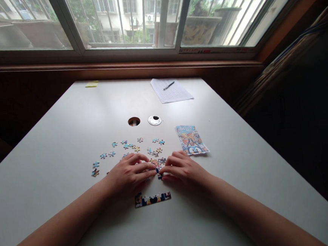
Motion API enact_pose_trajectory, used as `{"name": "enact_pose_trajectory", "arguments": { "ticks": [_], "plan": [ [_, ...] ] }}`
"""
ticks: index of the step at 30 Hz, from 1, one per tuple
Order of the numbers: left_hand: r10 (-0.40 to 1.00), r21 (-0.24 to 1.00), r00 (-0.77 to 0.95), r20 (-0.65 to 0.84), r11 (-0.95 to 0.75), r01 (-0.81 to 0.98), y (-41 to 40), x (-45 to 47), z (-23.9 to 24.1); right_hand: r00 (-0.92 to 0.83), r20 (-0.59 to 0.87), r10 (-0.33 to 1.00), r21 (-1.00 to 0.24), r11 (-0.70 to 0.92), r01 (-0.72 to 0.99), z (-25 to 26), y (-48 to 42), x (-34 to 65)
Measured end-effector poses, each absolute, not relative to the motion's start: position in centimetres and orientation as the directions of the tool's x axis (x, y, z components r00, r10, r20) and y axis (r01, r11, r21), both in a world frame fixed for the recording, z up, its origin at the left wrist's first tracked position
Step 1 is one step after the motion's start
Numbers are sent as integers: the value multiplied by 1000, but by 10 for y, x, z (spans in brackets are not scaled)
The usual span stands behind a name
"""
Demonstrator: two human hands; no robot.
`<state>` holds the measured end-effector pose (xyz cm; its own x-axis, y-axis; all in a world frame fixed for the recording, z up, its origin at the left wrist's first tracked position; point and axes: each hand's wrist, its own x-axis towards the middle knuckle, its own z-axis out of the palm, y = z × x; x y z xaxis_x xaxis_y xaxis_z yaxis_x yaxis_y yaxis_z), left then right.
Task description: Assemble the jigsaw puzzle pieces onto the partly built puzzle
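My left hand (132,171) and my right hand (181,168) meet over the middle of the table, fingers bent and fingertips almost touching. Between them are small dark blue and white jigsaw puzzle pieces (159,173), pinched from both sides; the fingers partly cover them. Closer to me lies a joined strip of puzzle pieces (153,199), dark with orange and white. Just beyond my fingertips sits a cluster of multicoloured pieces (159,161). Several loose pieces (125,145), many light blue, are scattered behind and left of my left hand, which hides some of them.
A colourful picture sheet (192,140) lies beyond my right hand. Farther back are an open round hole (134,121) in the white table (55,146), a silver grommet cover (154,120), papers (169,94) with a pen (169,85), and a yellow note (92,84). A window stands behind.
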<state>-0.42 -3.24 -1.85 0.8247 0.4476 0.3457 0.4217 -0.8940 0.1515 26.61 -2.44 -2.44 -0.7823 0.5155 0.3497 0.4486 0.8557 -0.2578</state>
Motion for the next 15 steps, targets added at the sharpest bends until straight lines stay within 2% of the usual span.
{"name": "enact_pose_trajectory", "arguments": {
  "ticks": [15],
  "plan": [
    [430,129,829,358,-902,412,-33,-3,-18,-803,381,458,-199,889,413,-23,-26,267]
  ]
}}
